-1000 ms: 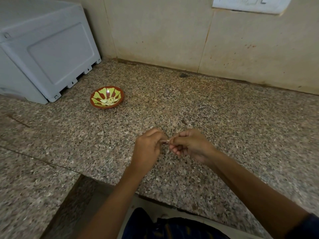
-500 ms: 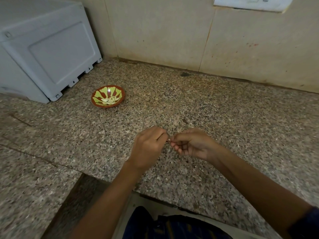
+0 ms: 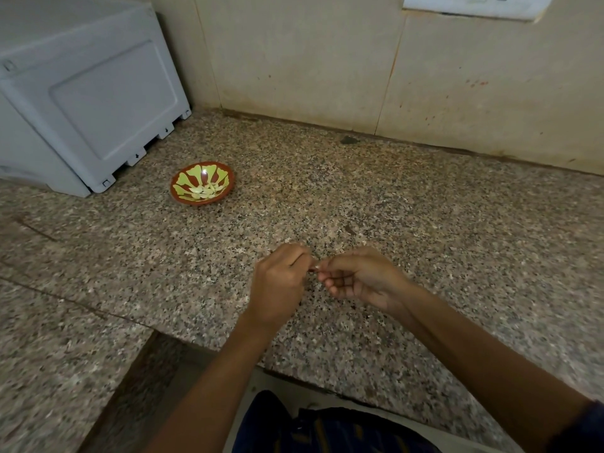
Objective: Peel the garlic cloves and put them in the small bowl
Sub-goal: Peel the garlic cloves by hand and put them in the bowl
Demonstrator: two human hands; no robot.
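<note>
Peeling step, clove in hand. My left hand [image 3: 277, 282] and right hand [image 3: 356, 279] meet fingertip to fingertip over the counter [image 3: 425, 240], low above the stone, near its front edge. Between them I pinch a garlic clove [image 3: 313, 267]; only a small pale sliver of it shows, the rest is hidden by my fingers. Left fingers are curled tight round their side of it. Right thumb and forefinger nip the other end, the remaining right fingers loosely curled beneath.

The small bowl [image 3: 202, 183] sits well apart, up and to the left, near the grey appliance [image 3: 88, 103] against the wall. Several pale peeled cloves [image 3: 203, 190] lie in its bottom. No other unpeeled cloves are in view.

Judgement: skin removal is in progress on this clove; how much skin remains I cannot tell.

Method notes:
- Hold the clove steady with the left; let the right do the pulling.
- Catch the skin at the tip with a nail and draw it along the length, not across.
- Keep the grip light; a slick peeled clove may shoot out.
- Work low over the counter so a drop stays close.
- Carry to the bowl only once no papery skin is left.
</note>
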